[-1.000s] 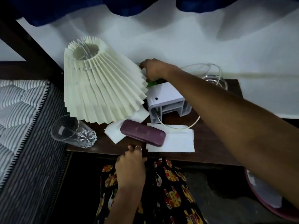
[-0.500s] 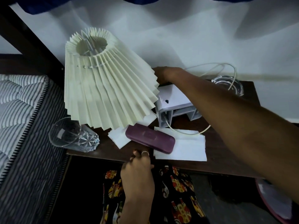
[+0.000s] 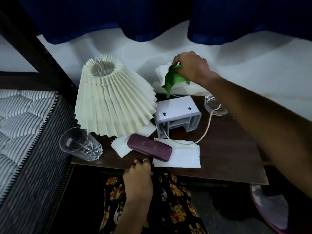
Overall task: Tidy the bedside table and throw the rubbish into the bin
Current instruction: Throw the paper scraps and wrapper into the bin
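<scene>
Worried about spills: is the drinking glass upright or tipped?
Tipped: the glass lies on its side at the table's left edge, mouth facing the mattress.

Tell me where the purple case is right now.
In the head view the purple case lies near the table's front edge, partly on a white tissue, just beyond the left hand and below the lampshade.

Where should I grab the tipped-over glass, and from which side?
Grip the glass around its plain wall near the open mouth, coming from the front-left table corner. It lies on its side, mouth toward the bed and cut base toward the purple case; the lampshade overhangs it from behind.
</scene>
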The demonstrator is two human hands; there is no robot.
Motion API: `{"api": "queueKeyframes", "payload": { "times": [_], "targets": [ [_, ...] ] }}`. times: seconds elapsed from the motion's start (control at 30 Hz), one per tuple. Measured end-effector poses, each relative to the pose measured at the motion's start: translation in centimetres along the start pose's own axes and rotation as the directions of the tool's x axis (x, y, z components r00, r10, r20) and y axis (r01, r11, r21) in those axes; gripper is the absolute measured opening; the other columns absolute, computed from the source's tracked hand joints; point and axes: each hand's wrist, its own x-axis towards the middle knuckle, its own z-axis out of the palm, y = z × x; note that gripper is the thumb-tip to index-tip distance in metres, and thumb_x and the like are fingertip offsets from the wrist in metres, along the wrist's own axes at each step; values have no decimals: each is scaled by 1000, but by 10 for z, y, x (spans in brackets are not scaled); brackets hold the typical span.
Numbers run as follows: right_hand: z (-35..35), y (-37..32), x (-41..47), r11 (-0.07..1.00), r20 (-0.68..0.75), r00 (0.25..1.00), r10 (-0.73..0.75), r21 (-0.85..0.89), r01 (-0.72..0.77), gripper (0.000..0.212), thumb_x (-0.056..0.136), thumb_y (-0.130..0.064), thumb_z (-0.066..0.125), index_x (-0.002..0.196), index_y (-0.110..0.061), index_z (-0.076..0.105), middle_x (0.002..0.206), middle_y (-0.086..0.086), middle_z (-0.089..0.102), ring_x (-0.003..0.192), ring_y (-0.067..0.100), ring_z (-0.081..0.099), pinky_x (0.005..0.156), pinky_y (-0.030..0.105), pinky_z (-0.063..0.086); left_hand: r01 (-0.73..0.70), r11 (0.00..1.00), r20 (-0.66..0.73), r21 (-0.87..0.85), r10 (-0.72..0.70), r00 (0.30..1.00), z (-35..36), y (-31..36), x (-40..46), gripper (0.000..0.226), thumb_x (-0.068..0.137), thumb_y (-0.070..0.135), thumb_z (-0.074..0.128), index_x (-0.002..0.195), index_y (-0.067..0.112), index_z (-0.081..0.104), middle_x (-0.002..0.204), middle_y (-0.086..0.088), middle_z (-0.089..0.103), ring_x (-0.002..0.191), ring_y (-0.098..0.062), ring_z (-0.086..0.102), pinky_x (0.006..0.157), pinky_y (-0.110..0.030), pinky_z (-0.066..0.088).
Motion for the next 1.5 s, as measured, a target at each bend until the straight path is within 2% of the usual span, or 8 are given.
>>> {"api": "queueKeyframes", "payload": {
  "times": [0.4,0.6,0.73,0.9,1.17,1.23,1.33,1.5],
  "targets": [
    [-53,109,-224,868,-290,854,432,391,-306,21,84,-19,64,94,-2,69,89,19,71,85,31,67,78,35,47,5,994,57,-112,1,998,1,-1,-20,35,94,29,51,126,15,49,139,-11,47,123,-28,50,95,-40,44],
    [3,198,-352,340,15,464,886,660,-670,18,73,-25,63,71,-7,63,80,24,68,78,40,68,66,47,59,-36,997,28,-68,38,999,2,5,-40,33,96,21,46,129,18,49,128,-6,56,112,-25,57,91,-36,46],
    [37,212,-400,51,252,293,922,672,-739,13,75,-11,62,63,-10,57,90,25,65,84,41,66,74,53,56,-36,994,16,-101,38,999,3,10,-48,34,96,20,46,130,16,50,125,-8,56,111,-27,58,89,-37,46],
    [61,231,-430,-176,393,124,911,643,-745,19,86,5,58,72,-3,46,110,25,53,86,33,55,44,34,48,-13,990,17,-138,15,1000,2,16,-48,33,96,21,46,127,14,51,122,-10,59,110,-28,58,89,-38,47],
    [62,243,-439,-345,508,98,856,701,-624,23,91,11,44,71,-2,43,138,30,45,81,33,56,29,24,47,-33,995,-27,-95,31,999,2,18,-45,27,97,22,46,121,13,55,118,-9,58,107,-27,59,83,-35,47],
    [59,243,-435,-372,528,72,846,683,-628,16,93,8,44,78,4,48,127,32,54,97,36,64,44,24,55,-25,994,-37,-107,21,999,2,18,-44,27,97,22,46,121,13,55,117,-8,58,107,-27,58,82,-35,46],
    [56,242,-430,-357,528,75,846,665,-656,28,95,1,45,117,17,49,93,32,63,52,26,66,50,21,55,-16,992,-49,-124,10,999,2,19,-44,29,97,22,46,123,14,55,117,-8,59,108,-27,58,83,-35,47],
    [52,236,-398,-180,427,167,889,661,-729,28,91,-4,54,110,17,55,84,26,62,56,24,59,40,20,50,-5,988,-55,-154,-3,998,2,19,-43,32,97,23,45,126,15,54,119,-8,58,110,-27,57,85,-35,46]
  ]
}}
